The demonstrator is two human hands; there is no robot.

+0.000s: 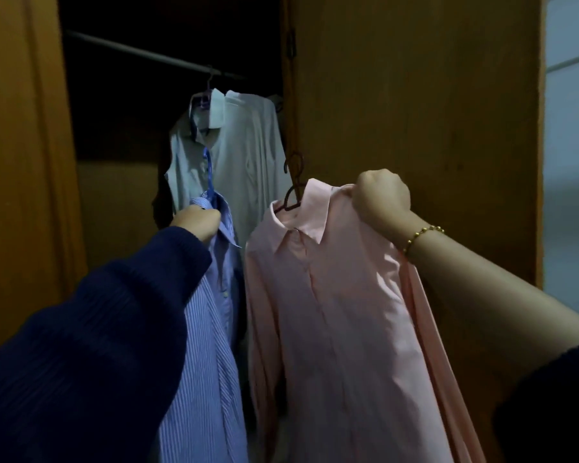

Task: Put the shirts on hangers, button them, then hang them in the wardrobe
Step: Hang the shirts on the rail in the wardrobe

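Note:
My left hand (198, 223) grips the collar of a blue striped shirt (211, 329) that sits on a blue hanger (209, 168), its hook pointing up. My right hand (381, 198) is closed on the shoulder of a pink shirt (335, 315), which hangs buttoned on a dark red hanger (293, 182). Both shirts are held up in front of the open wardrobe, below the rail (141, 53). A pale green shirt (238, 148) hangs from the rail on a light hanger (208, 81), behind the two shirts I hold.
The wardrobe's left door frame (20, 162) and its open right door (415, 111) flank the dark opening. The rail is bare to the left of the pale green shirt. A pale wall or window (572, 128) shows at far right.

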